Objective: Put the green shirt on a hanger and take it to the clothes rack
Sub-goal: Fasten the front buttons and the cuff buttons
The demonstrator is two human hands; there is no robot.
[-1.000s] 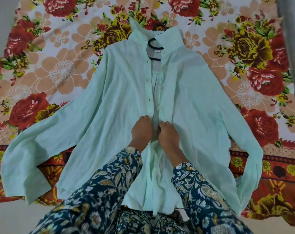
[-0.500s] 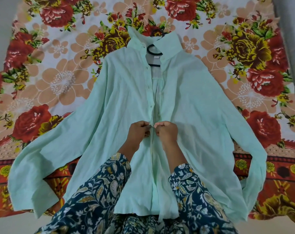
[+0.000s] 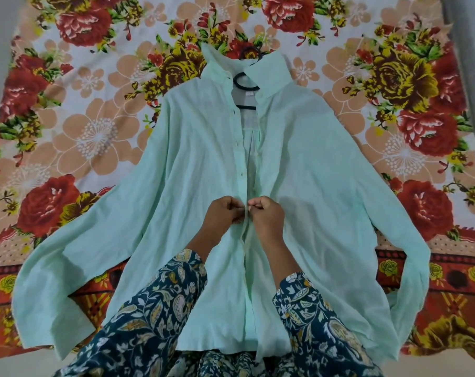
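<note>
Mint-green shirt (image 3: 192,186) spread front-up on a floral sheet (image 3: 94,126), black hanger (image 3: 243,83) inside it.

The shirt is pale, thin and lightly creased, long-sleeved, with a row of small buttons down one front edge. Its collar points away from the person and the hem lies nearest them. Both sleeves fan out and down to the sides, cuffs near the sheet's lower corners. The front gapes from the collar to about mid-chest; below that the two edges meet. The hanger's neck and a short bar show in the open collar, and its hook pokes out just above.
</note>
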